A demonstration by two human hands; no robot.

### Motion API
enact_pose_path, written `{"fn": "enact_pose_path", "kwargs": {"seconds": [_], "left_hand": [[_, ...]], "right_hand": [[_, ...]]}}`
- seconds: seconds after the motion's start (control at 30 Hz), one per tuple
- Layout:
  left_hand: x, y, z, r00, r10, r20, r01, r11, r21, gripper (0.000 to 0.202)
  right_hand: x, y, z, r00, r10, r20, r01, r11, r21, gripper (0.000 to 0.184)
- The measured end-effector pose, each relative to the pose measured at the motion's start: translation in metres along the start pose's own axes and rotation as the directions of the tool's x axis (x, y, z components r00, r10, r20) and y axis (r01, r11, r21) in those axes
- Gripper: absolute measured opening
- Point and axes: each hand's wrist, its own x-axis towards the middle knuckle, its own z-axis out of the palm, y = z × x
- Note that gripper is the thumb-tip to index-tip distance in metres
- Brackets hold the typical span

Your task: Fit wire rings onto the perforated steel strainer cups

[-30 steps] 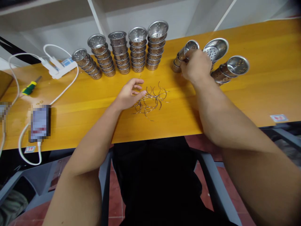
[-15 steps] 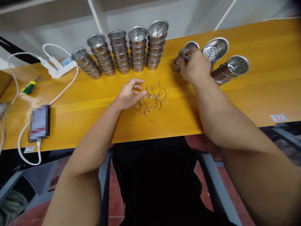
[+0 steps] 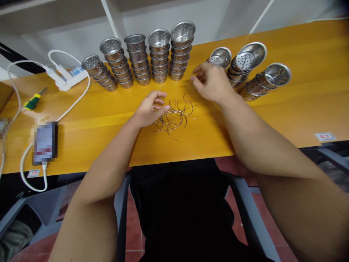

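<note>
My left hand (image 3: 151, 109) rests on the wooden table at the left edge of a loose pile of thin curved metal wires (image 3: 176, 118). Its fingers are apart and hold nothing that I can see. Above the table, between that pile and the right-hand cups, is my right hand (image 3: 211, 80), fingers loosely curled and parted, with nothing visible in them. Just behind it stands a stack of perforated metal cups (image 3: 220, 57), partly hidden by the hand. Two more such stacks are beside it, a middle stack (image 3: 247, 60) and a leaning right stack (image 3: 268, 82).
Several tall stacks of perforated cups (image 3: 160, 54) line the back of the table. At left lie a white power strip (image 3: 72, 78) with cables, a green and yellow screwdriver (image 3: 33, 102) and a phone (image 3: 45, 142) on a charging cable. Chair armrests flank my lap.
My right hand has come off the left one of the right-hand cup stacks and moved left and toward me. My left hand and the wires have stayed in place.
</note>
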Motion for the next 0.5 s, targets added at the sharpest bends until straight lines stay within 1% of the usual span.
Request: {"fn": "enact_pose_path", "kwargs": {"seconds": [0.03, 0.1, 0.17, 0.23, 0.3, 0.37, 0.43, 0.5], "left_hand": [[0.0, 0.0, 0.0, 1.0, -0.002, -0.001, 0.002, 1.0, -0.002, 0.052], [0.0, -0.001, 0.0, 1.0, -0.005, -0.003, 0.005, 1.0, -0.004, 0.052], [0.0, -0.001, 0.0, 1.0, -0.002, -0.003, 0.002, 1.0, 0.0, 0.052], [0.0, 0.0, 0.0, 1.0, 0.005, 0.0, -0.005, 1.0, 0.007, 0.052], [0.0, 0.0, 0.0, 1.0, 0.01, 0.003, -0.01, 1.0, 0.017, 0.052], [0.0, -0.001, -0.001, 1.0, 0.011, 0.003, -0.011, 1.0, 0.027, 0.052], [0.0, -0.001, -0.001, 1.0, 0.011, -0.001, -0.011, 1.0, 0.028, 0.052], [0.0, -0.002, 0.0, 1.0, 0.011, 0.002, -0.011, 1.0, 0.023, 0.051]], "right_hand": [[0.004, 0.01, 0.008, 0.999, -0.01, 0.051, 0.01, 1.0, 0.005, 0.047], [0.011, 0.029, 0.025, 0.995, -0.01, 0.096, 0.011, 1.0, -0.013, 0.063], [0.019, 0.047, 0.038, 0.994, 0.021, 0.104, -0.017, 0.999, -0.039, 0.082], [0.026, 0.06, 0.045, 0.994, 0.064, 0.094, -0.06, 0.997, -0.042, 0.092], [0.029, 0.067, 0.044, 0.992, 0.106, 0.074, -0.104, 0.994, -0.036, 0.093], [0.03, 0.068, 0.038, 0.987, 0.148, 0.063, -0.147, 0.989, -0.029, 0.088], [0.028, 0.064, 0.03, 0.979, 0.19, 0.072, -0.189, 0.982, -0.019, 0.083], [0.024, 0.055, 0.023, 0.968, 0.237, 0.086, -0.235, 0.972, -0.031, 0.082]]}}
